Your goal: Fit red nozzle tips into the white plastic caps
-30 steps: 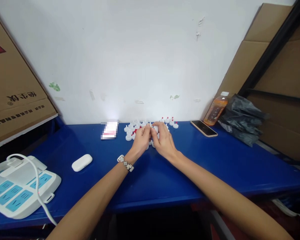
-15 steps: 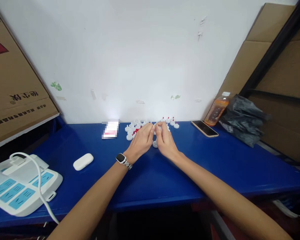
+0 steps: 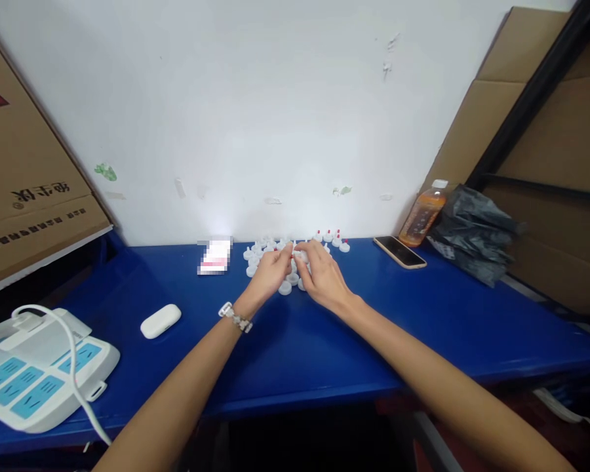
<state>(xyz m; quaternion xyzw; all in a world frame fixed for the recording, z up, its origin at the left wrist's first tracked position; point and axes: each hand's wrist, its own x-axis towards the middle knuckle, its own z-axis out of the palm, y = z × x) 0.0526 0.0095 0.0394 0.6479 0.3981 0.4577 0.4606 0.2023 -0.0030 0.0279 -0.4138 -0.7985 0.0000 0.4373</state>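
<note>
My left hand (image 3: 271, 270) is closed, thumb against fingers, above a cluster of white nozzle caps (image 3: 285, 288). A speck of red shows at its fingertips, but what it pinches is mostly hidden. My right hand (image 3: 323, 278) meets it from the right, its thumb and fingers curled round a white nozzle cap (image 3: 301, 255). The fingertips of both hands nearly touch. Behind the right hand stand several white caps with red tips (image 3: 344, 246). The hands cover part of the cluster.
On the blue table (image 3: 295, 367) are a white earphone case (image 3: 160, 321) and a power strip (image 3: 54, 387) with a cable on the left. A phone (image 3: 400, 252), a bottle of orange drink (image 3: 423, 214) and a black plastic bag (image 3: 474, 236) are at the right. A white wall rises behind.
My hands have opened up slightly from their cupped pose, and my left wrist has turned, hiding the watch face. More white caps show below the hands. The view has shifted slightly.
</note>
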